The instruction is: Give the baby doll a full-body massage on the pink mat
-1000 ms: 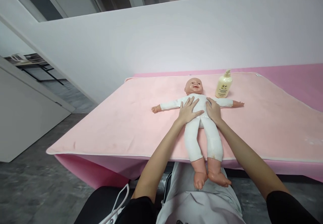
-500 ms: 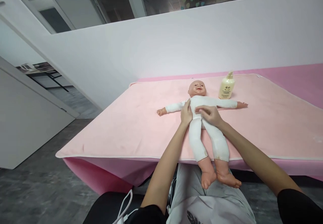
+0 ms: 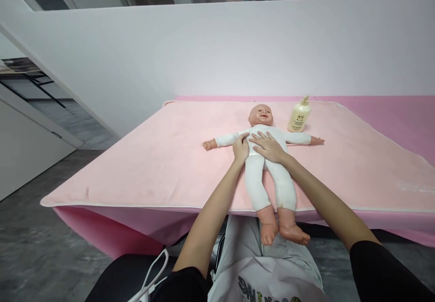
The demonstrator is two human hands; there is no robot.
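Observation:
A baby doll (image 3: 256, 134) with a white cloth body lies face up, its arms spread and its feet over the table's front edge. My left hand (image 3: 241, 148) is closed on the side of the doll's torso, below its outstretched arm; the fingers under the side are partly hidden. Flat across the doll's belly rests my right hand (image 3: 270, 148), fingers spread and holding nothing. Just beyond the doll's arm on the right stands a pale yellow pump bottle (image 3: 299, 117), upright.
A light pink blanket (image 3: 142, 170) covers the table, over a darker pink cloth (image 3: 401, 120). Behind it rises a white wall (image 3: 217, 48). A white cable (image 3: 158, 272) hangs by the black chair (image 3: 112, 279) at lower left.
My right hand has gone from curled fingers over the belly to lying flat on it with fingers spread. My left hand stays at the doll's side. The camera view has turned slightly.

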